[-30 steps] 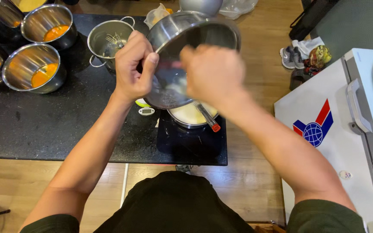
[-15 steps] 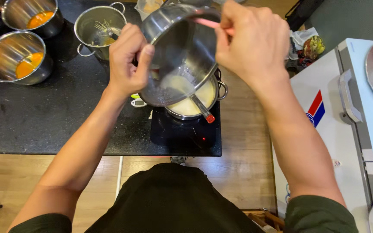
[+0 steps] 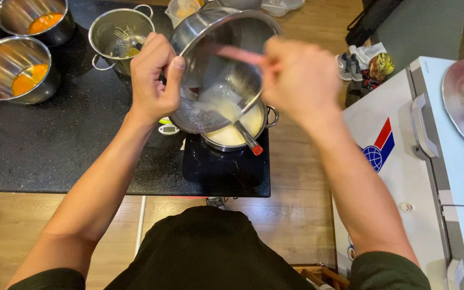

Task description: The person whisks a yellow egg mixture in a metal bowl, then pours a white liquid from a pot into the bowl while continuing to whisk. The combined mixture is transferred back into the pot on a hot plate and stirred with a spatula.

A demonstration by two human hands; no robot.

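A black counter [image 3: 55, 156] covered the left and middle of the scene, with a wooden floor [image 3: 17, 225] near it and also beyond it on the far right. On the far left of the counter stood two steel bowls [image 3: 14, 67] with orange liquid inside, and next to them a small steel pot [image 3: 120, 33] with a whisk in it. The left hand [image 3: 154, 80] was closed tightly around the rim of a big steel bowl [image 3: 218, 48], which was tilted over a pot [image 3: 237, 131] of pale cream on a black cooker [image 3: 224, 166]. The right hand [image 3: 299, 78] had its fingers together around a pink spatula [image 3: 237, 53], which reached into the tilted bowl. A utensil with a red tip [image 3: 249, 140] leaned on the pot's edge. On the right stood a white freezer [image 3: 404, 161], and a round metal tray [image 3: 463, 107] lay on top of it. Some shoes [image 3: 350, 64] were on the floor far behind.
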